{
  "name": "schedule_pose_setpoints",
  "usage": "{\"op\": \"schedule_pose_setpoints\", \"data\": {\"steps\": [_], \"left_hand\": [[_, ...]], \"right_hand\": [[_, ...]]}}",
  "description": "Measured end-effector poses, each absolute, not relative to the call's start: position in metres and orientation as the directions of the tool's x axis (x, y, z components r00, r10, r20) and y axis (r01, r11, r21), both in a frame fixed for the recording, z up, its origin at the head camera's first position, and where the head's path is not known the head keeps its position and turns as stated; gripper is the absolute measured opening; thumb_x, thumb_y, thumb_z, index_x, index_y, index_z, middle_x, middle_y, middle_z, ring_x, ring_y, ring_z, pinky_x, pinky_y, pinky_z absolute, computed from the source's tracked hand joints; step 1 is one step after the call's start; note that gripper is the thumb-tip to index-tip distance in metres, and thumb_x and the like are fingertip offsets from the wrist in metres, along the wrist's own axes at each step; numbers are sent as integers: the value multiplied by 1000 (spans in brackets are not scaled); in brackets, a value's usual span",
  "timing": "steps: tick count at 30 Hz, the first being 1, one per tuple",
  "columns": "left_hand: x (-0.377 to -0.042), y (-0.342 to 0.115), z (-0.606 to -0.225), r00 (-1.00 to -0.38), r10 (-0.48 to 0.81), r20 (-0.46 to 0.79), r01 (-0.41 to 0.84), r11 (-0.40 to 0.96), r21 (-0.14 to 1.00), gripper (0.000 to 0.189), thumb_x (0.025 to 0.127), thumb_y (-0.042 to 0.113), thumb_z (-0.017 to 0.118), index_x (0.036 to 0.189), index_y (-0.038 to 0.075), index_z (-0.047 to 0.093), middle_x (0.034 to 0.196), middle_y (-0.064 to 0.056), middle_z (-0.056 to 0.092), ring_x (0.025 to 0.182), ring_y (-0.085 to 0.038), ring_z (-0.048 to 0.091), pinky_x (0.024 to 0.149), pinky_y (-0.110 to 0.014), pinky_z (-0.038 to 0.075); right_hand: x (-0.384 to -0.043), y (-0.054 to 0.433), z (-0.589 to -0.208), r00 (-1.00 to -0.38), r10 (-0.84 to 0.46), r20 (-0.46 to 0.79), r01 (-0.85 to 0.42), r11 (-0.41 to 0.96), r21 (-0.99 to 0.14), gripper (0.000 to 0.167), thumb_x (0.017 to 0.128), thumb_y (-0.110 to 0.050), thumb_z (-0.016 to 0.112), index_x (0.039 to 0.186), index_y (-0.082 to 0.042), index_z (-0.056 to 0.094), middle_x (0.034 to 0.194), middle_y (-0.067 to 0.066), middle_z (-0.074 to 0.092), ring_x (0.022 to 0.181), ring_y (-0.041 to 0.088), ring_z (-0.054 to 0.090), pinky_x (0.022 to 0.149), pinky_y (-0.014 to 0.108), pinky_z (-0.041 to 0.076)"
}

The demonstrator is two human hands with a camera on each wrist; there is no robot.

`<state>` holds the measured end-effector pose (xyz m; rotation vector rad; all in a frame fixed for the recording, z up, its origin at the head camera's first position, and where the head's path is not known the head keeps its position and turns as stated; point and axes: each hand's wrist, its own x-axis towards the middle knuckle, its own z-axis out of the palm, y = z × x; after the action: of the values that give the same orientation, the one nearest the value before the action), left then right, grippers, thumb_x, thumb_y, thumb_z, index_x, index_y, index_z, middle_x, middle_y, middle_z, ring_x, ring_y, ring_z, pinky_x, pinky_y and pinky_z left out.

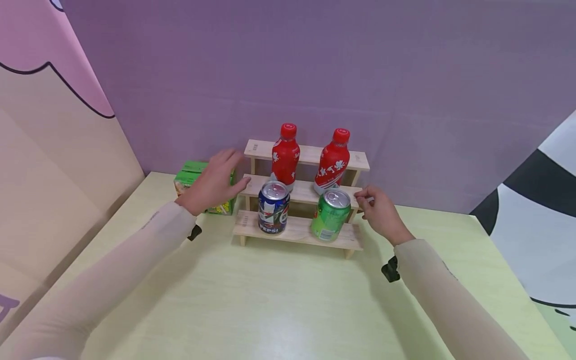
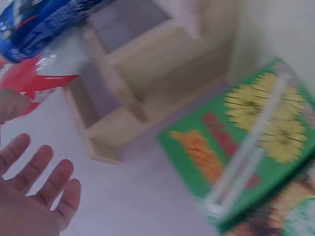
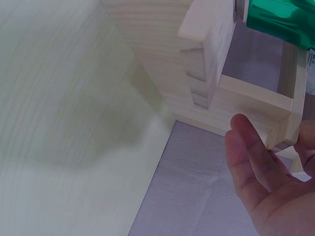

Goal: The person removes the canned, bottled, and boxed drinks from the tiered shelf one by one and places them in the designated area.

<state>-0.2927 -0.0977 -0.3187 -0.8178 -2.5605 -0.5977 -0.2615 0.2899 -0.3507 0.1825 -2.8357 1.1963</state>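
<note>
A three-step wooden shelf point(image 1: 297, 226) stands against the purple backdrop. Two red bottles point(image 1: 285, 155) are on its middle step, and a blue Pepsi can point(image 1: 273, 207) and a green can point(image 1: 331, 215) occupy the bottom one. My right hand point(image 1: 380, 212) pinches the right end of the middle step; in the right wrist view, thumb and fingers lie on either side of the plank end point(image 3: 288, 132). With fingers spread, my left hand point(image 1: 216, 180) hovers by the shelf's left side, holding nothing. It partly hides green drink cartons point(image 1: 193, 167) in the head view.
The pale wooden table point(image 1: 279, 300) extends in front of the shelf. The purple backdrop point(image 1: 306, 75) rises directly behind it, and a patterned panel point(image 1: 54, 150) borders the left side. In the left wrist view, a green carton with a straw point(image 2: 236, 142) sits close beside the shelf.
</note>
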Motion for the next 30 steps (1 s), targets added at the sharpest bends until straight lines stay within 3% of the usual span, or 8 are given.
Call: {"op": "schedule_pose_setpoints", "data": {"steps": [7, 11, 18, 25, 30], "left_hand": [[-300, -71, -294, -663, 474, 579, 720, 616, 320, 68, 83, 25, 73, 140, 14, 38, 138, -7, 42, 116, -24, 47, 91, -41, 46], [-306, -56, -284, -644, 500, 579, 749, 565, 346, 77, 83, 30, 73, 146, 17, 31, 142, -7, 38, 116, -23, 46, 88, -37, 48], [-312, -42, -281, -660, 508, 554, 748, 515, 419, 81, 81, 26, 75, 146, 22, 26, 135, -6, 42, 113, -19, 46, 84, -32, 50], [-310, -37, -282, -717, 484, 501, 697, 504, 511, 83, 82, 20, 74, 143, 28, 18, 134, -8, 43, 111, -19, 49, 82, -30, 51], [-309, -40, -286, -706, 474, 526, 708, 471, 526, 82, 83, 16, 74, 141, 27, 18, 134, -9, 44, 111, -19, 49, 83, -30, 51]], "right_hand": [[-261, 292, -350, -990, -85, 114, -141, 699, -701, 20, 101, -6, 42, 113, 7, 50, 118, 23, 51, 93, 35, 61, 74, 39, 53], [-261, 292, -351, -990, -84, 112, -139, 695, -706, 20, 101, -7, 42, 113, 6, 50, 119, 22, 51, 93, 35, 61, 75, 40, 53], [-261, 289, -350, -991, -86, 107, -137, 687, -714, 19, 101, -7, 43, 113, 4, 51, 118, 20, 51, 94, 37, 61, 79, 48, 51], [-263, 287, -352, -990, -83, 114, -140, 690, -711, 18, 100, -8, 44, 112, 3, 52, 116, 19, 52, 93, 36, 61, 77, 45, 53], [-263, 287, -352, -987, -98, 129, -161, 699, -697, 18, 100, -7, 44, 112, 4, 52, 115, 20, 53, 91, 35, 62, 73, 41, 54]]}}
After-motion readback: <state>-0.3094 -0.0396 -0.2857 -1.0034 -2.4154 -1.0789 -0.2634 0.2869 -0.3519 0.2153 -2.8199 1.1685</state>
